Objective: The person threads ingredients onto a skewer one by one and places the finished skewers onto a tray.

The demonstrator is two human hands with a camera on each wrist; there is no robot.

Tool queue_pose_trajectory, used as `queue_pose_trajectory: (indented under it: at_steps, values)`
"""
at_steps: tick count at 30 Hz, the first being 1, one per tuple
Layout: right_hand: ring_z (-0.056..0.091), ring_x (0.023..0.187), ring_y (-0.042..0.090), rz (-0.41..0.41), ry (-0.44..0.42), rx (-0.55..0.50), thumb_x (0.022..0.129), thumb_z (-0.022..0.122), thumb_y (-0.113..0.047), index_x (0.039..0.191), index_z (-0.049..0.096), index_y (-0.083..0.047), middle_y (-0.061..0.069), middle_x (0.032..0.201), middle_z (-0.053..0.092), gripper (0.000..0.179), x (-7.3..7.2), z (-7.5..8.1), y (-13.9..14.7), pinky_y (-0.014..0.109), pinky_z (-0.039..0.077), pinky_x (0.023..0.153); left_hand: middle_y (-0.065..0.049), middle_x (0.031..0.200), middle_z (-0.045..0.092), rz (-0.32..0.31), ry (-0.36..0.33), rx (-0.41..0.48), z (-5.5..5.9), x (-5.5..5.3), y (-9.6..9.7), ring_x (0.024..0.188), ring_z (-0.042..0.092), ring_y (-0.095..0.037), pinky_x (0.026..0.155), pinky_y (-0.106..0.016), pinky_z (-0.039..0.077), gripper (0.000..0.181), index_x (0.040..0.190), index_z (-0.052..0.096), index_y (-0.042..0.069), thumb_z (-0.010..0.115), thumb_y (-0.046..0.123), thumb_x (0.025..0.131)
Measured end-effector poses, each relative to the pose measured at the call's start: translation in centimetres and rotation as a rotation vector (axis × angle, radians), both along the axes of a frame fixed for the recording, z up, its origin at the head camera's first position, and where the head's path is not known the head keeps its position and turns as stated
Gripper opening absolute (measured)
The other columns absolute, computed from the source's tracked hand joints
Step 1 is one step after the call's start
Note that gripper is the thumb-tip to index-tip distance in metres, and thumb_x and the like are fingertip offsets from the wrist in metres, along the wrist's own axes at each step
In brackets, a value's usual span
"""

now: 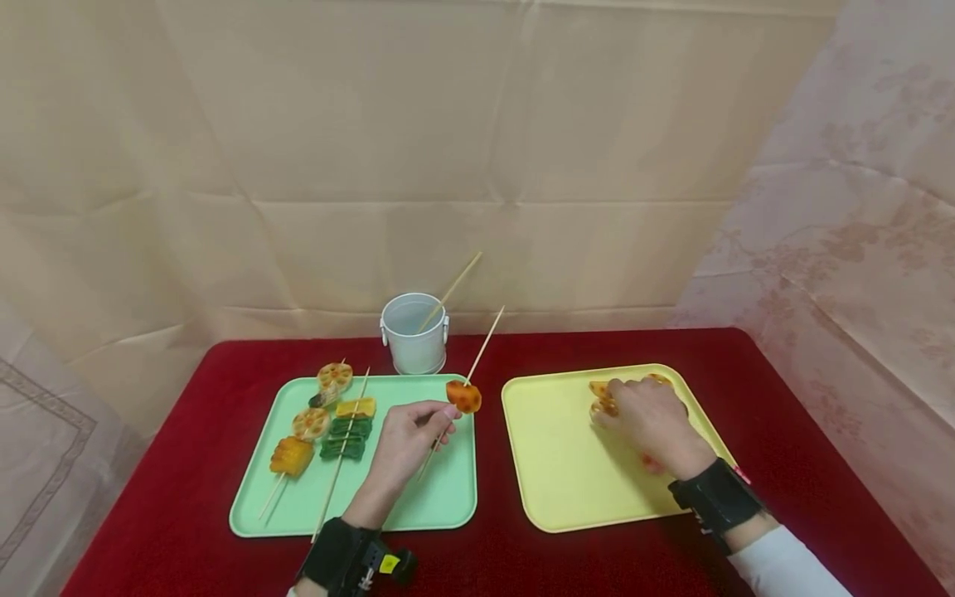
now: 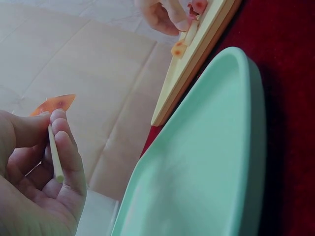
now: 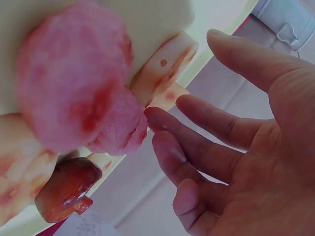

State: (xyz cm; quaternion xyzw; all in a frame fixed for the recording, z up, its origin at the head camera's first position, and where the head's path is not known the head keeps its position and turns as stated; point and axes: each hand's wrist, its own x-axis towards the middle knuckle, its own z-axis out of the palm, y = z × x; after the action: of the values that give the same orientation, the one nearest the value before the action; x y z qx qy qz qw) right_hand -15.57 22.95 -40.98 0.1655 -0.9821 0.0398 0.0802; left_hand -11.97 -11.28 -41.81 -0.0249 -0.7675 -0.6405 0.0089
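My left hand (image 1: 406, 435) pinches a bamboo skewer (image 1: 485, 344) between thumb and fingers, above the right part of the green tray (image 1: 440, 507). An orange-brown toy food piece (image 1: 464, 396) is threaded on it just above the fingertips; the skewer's blunt end (image 2: 58, 173) shows below them in the left wrist view. Over the far right part of the yellow tray (image 1: 555, 464) reaches my right hand (image 1: 652, 419), thumb and fingers apart. Its fingertips are right by a pale slice with a hole (image 3: 165, 63) and a pink meat-like piece (image 3: 74, 78).
Two loaded skewers lie on the green tray: one bears green vegetable pieces (image 1: 346, 437), the other lotus-like slices (image 1: 311, 424) and a yellow chunk (image 1: 292, 456). Behind stands a white bucket (image 1: 418, 355) with a bare skewer (image 1: 461, 278). A brown shiny piece (image 3: 69, 189) sits near the pink one.
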Motion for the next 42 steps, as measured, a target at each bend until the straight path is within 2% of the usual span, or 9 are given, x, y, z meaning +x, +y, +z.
queue_pose_trajectory:
  at_steps: [7, 15, 21, 25, 28, 30, 34, 36, 42]
  values:
    - [0.05, 0.06, 0.028, 0.01, 0.013, 0.041, 0.084, 0.085, -0.03, 0.078, 0.054, -0.012, 0.0, 0.06, 0.047, 0.036, 0.0, -0.3, -0.3, 0.042, 0.04, 0.055, -0.015, 0.074, 0.068, -0.006, 0.006, 0.005, -0.1, -0.1, 0.0, 0.061, 0.057, -0.016, 0.055, -0.024, 0.044, 0.018, 0.095, 0.077, -0.004, 0.072, 0.012, 0.098]
    - [0.052, 0.068, 0.029, -0.001, -0.061, 0.005, 0.085, 0.081, -0.029, 0.086, 0.058, -0.008, 0.004, 0.071, 0.053, 0.031, -0.2, -0.2, -0.5, 0.043, 0.041, 0.063, -0.015, 0.075, 0.068, -0.003, 0.003, -0.001, 0.0, -0.1, -0.1, 0.061, 0.057, -0.016, 0.055, -0.024, 0.044, 0.017, 0.095, 0.077, -0.003, 0.071, 0.012, 0.099]
    - [0.052, 0.072, 0.024, -0.033, -0.162, -0.127, 0.085, 0.078, -0.034, 0.113, 0.065, -0.001, 0.012, 0.093, 0.058, 0.045, 0.0, 1.1, -1.4, 0.037, 0.042, 0.059, -0.015, 0.076, 0.069, -0.004, 0.019, -0.029, -0.1, 0.0, 0.0, 0.062, 0.06, -0.017, 0.055, -0.024, 0.045, 0.019, 0.096, 0.078, -0.004, 0.071, 0.014, 0.099]
    - [0.051, 0.076, 0.022, -0.035, -0.174, -0.299, 0.085, 0.076, -0.036, 0.118, 0.068, -0.002, 0.014, 0.102, 0.055, 0.048, -0.1, 1.5, -2.6, 0.034, 0.041, 0.061, -0.014, 0.075, 0.069, -0.002, 0.026, -0.04, -0.2, 0.0, 0.0, 0.062, 0.06, -0.017, 0.055, -0.025, 0.045, 0.02, 0.097, 0.077, -0.005, 0.07, 0.014, 0.1]
    - [0.052, 0.08, 0.02, -0.035, -0.157, -0.453, 0.086, 0.079, -0.039, 0.109, 0.067, -0.006, 0.009, 0.099, 0.055, 0.042, -0.4, 1.5, -3.6, 0.033, 0.042, 0.064, -0.014, 0.075, 0.069, -0.007, 0.022, -0.037, -0.1, 0.0, 0.0, 0.062, 0.06, -0.017, 0.055, -0.025, 0.045, 0.02, 0.097, 0.077, -0.005, 0.071, 0.014, 0.1]
    - [0.058, 0.078, 0.019, -0.041, -0.185, -0.595, 0.088, 0.08, -0.038, 0.104, 0.063, -0.008, 0.007, 0.095, 0.062, 0.037, -0.7, 1.3, -4.3, 0.032, 0.047, 0.064, -0.013, 0.075, 0.069, -0.011, 0.02, -0.037, -0.1, 0.0, -0.1, 0.062, 0.06, -0.019, 0.055, -0.025, 0.045, 0.019, 0.097, 0.077, -0.005, 0.071, 0.013, 0.1]
    - [0.07, 0.074, 0.018, -0.034, -0.337, -0.96, 0.094, 0.078, -0.027, 0.106, 0.059, -0.003, 0.013, 0.092, 0.071, 0.033, -1.4, 0.8, -5.7, 0.029, 0.057, 0.067, -0.013, 0.073, 0.068, -0.011, 0.031, -0.044, -0.1, 0.0, -0.1, 0.062, 0.06, -0.022, 0.055, -0.025, 0.044, 0.018, 0.096, 0.077, -0.005, 0.07, 0.012, 0.1]
    - [0.073, 0.077, 0.019, -0.032, -0.423, -1.124, 0.097, 0.075, -0.023, 0.112, 0.058, 0.002, 0.017, 0.099, 0.07, 0.034, -1.6, 0.4, -6.3, 0.029, 0.06, 0.071, -0.013, 0.073, 0.068, -0.016, 0.034, -0.04, 0.0, 0.0, -0.1, 0.062, 0.06, -0.024, 0.055, -0.024, 0.044, 0.018, 0.096, 0.077, -0.005, 0.07, 0.012, 0.099]
    - [0.073, 0.096, 0.022, 0.012, -0.57, -1.413, 0.106, 0.061, -0.012, 0.134, 0.051, 0.012, 0.019, 0.116, 0.062, 0.038, -2.1, 0.0, -7.6, 0.036, 0.058, 0.091, -0.014, 0.073, 0.068, -0.021, 0.038, -0.03, 0.1, 0.1, -0.2, 0.062, 0.06, -0.023, 0.054, -0.024, 0.044, 0.018, 0.095, 0.077, -0.005, 0.071, 0.012, 0.099]
